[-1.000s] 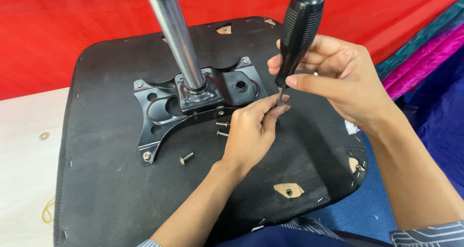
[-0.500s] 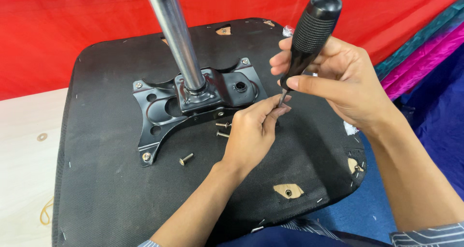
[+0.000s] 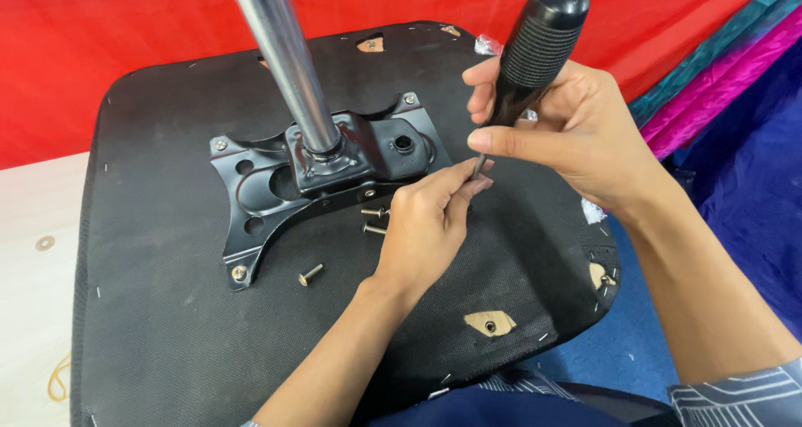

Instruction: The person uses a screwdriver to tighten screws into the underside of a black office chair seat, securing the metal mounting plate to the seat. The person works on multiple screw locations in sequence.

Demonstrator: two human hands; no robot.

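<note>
Since a second ago, the screwdriver has tipped over: its black ribbed handle stood nearly straight up then, and now the top leans away to the right, while both hands have barely shifted on the seat. The right hand is closed around the lower handle, thumb laid across the front. The left hand is pinched, fingertips together, round the thin metal shaft just under the right thumb, so the two hands meet there. Whether a screw sits on the tip I cannot tell; the fingers hide it.

All this happens on the underside of a black chair seat, turned up, with a black metal plate fixed near its middle and a shiny steel column rising from the plate. The tip hangs just right of the plate's right edge, over the fabric.

What looks risky to me: with the handle tilted like that, the tip could skid off a screw head and jab the fabric or the pinching fingers. Three loose screws lie unguarded on the seat, two just left of the left hand and one below the plate; a nudge from the wrist could roll them off the edge.

No tray, box or cup is in view; the screws simply lie on the cloth.
</note>
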